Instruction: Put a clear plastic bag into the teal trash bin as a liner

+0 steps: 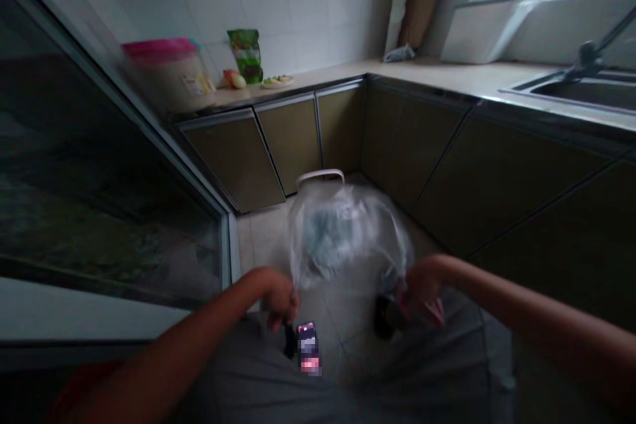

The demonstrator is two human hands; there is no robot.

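Between my two hands stretches a clear plastic bag (355, 228), smeared by motion, its mouth toward me. My left hand (281, 298) is closed on the bag's left edge. On the other side, my right hand (421, 288) pinches the right edge; its fingers are blurred, with something pinkish at them. A greenish-grey shape shows through the plastic, too blurred to name. Just behind the bag rises a pale curved handle (320, 173), whose lower part is hidden. Below my left hand a phone (308, 348) with a lit screen lies low between my legs.
Low cabinets (288, 139) form a corner around the tiled floor (263, 232). On the counter stand a pink-lidded tub (171, 76), a green pouch (246, 56), a plate with food (278, 82) and a white box (484, 30). A sink (591, 89) is at right, a glass door (99, 165) at left.
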